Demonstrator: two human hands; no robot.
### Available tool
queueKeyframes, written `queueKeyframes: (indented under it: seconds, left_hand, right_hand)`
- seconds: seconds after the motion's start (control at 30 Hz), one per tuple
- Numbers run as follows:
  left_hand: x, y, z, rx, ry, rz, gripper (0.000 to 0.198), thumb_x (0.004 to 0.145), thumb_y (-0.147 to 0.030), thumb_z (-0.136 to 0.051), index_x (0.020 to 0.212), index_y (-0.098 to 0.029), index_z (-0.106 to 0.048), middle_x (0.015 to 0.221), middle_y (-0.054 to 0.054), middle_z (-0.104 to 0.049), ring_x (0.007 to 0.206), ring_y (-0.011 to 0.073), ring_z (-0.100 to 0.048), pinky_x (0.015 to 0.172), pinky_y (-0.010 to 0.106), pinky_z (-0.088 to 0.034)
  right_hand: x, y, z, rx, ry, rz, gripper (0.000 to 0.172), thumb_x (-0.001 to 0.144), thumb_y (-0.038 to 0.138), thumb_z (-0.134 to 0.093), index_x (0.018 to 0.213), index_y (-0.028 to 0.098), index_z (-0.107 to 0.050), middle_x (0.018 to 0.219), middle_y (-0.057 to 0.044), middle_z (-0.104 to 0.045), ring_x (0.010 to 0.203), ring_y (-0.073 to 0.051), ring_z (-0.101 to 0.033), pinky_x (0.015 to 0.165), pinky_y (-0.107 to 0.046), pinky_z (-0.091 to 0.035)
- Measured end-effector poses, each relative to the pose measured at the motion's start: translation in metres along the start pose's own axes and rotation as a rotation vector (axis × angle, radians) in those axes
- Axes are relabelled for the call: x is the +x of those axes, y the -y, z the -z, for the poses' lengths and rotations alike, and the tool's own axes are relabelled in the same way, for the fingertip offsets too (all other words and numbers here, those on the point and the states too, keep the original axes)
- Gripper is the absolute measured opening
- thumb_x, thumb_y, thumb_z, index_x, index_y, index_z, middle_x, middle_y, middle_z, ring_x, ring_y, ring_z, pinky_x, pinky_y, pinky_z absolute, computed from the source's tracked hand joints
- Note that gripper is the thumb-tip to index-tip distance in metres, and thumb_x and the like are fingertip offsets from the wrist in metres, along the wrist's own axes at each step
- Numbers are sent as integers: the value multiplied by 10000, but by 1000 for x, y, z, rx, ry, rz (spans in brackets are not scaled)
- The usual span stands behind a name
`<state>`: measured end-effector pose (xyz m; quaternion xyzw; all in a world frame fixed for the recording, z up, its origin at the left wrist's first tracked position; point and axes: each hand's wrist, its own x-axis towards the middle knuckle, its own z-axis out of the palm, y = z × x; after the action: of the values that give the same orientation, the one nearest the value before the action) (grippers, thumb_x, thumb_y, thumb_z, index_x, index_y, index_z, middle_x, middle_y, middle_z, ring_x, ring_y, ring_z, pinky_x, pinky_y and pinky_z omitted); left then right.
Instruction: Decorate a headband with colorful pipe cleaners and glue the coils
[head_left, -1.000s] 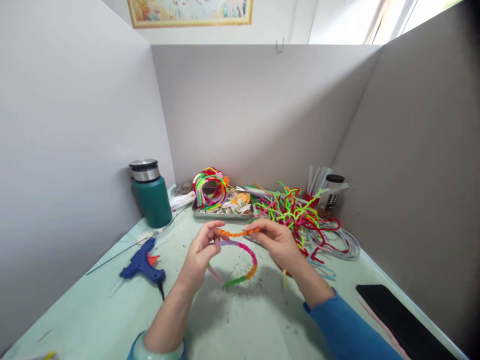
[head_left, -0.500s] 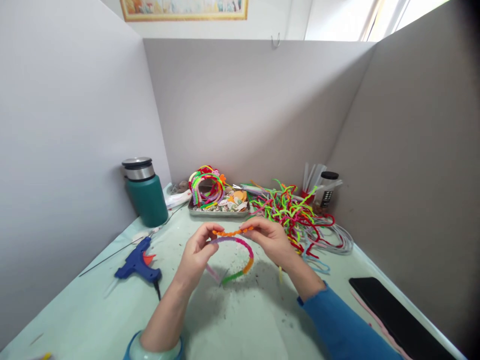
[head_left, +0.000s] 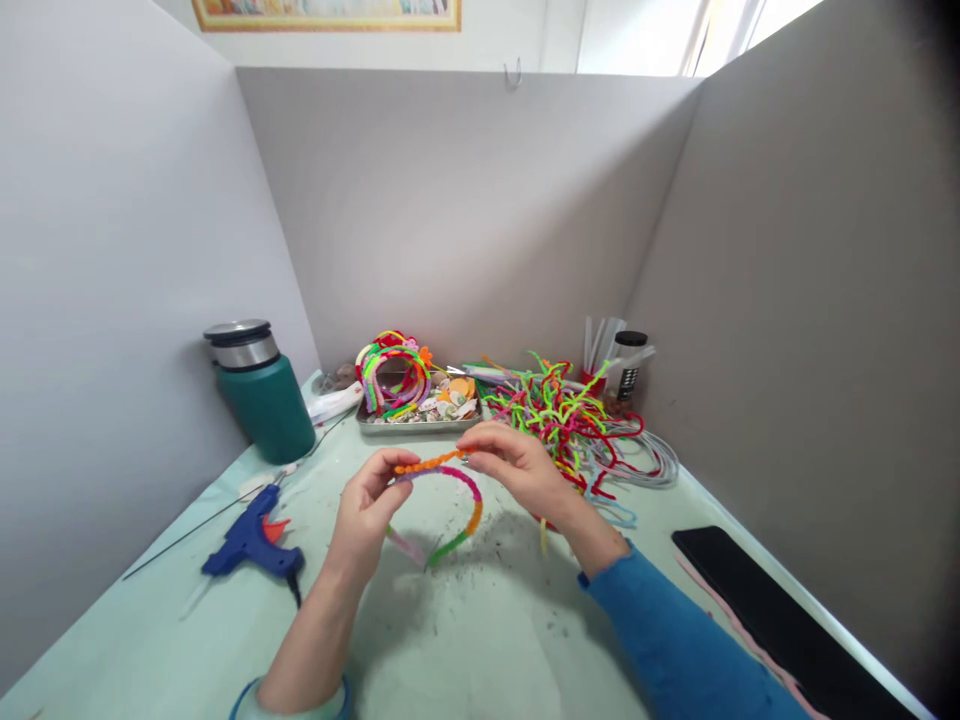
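Note:
An orange, bumpy pipe cleaner (head_left: 431, 464) stretches between my two hands, its right end a little higher. My left hand (head_left: 363, 515) is closed, thumb and fingers pinching its left end together with the top left of a hoop. That hoop (head_left: 478, 505), wrapped in pipe cleaner of purple, magenta, orange, green and pale pink, hangs below the orange piece; its lower ends meet or nearly meet. With fingers pinched, my right hand (head_left: 525, 478) grips the right end of the orange pipe cleaner; the fingertips partly cover it.
A blue glue gun (head_left: 255, 540) lies left, near a green bottle (head_left: 266, 405). Behind my hands, a metal tray (head_left: 416, 427) holds wrapped hoops and small flat pieces. A tangled pile of pipe cleaners (head_left: 555, 410) sits back right. A black phone (head_left: 765, 610) lies at the right edge.
The view has swung slightly right, so everything sits further left. The orange pipe cleaner has gone from about level to tilted, its right end raised by my right hand. Both grips stay closed.

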<state>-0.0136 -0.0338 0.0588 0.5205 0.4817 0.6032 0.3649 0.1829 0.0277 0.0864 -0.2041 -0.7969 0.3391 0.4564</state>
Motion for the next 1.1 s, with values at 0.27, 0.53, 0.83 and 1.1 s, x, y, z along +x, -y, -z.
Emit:
queueKeyframes:
  seconds: [0.27, 0.53, 0.83, 1.1]
  left_hand:
    - [2, 2, -1, -98, -35, 32, 232, 677, -184, -567, 909, -176, -575, 723, -7, -548, 524, 69, -381, 482, 203, -270]
    - [1, 4, -1, -124, -36, 32, 213, 676, -170, -573, 889, -175, -583, 661, -33, -496, 508, 47, -326, 466, 181, -247]
    - [3, 7, -1, -155, -108, 54, 226, 646, -164, -578, 872, -170, -587, 627, -47, -472, 482, 35, -294, 437, 172, -216]
    - [3, 6, -2, -162, -118, 61, 226, 626, -123, -549, 844, -165, -589, 591, -57, -447, 459, 33, -264, 418, 175, -182]
  right_hand:
    - [0, -6, 0, -61, -69, 4, 96, 814, 205, -562, 810, 187, -656, 828, -33, -635, 798, -143, -574, 731, -272, -443]
    - [0, -4, -5, -128, -89, 42, 108, 815, 194, -555, 865, 187, -651, 824, -29, -637, 752, -129, -575, 660, -246, -440]
    - [-4, -3, -5, -380, -13, 280, 132, 855, 168, -491, 862, 176, -623, 813, -51, -631, 772, -134, -575, 707, -263, -450]
    - [-6, -11, -7, -614, -22, 345, 146, 865, 204, -483, 835, 173, -622, 813, -62, -637, 789, -152, -575, 720, -282, -435]
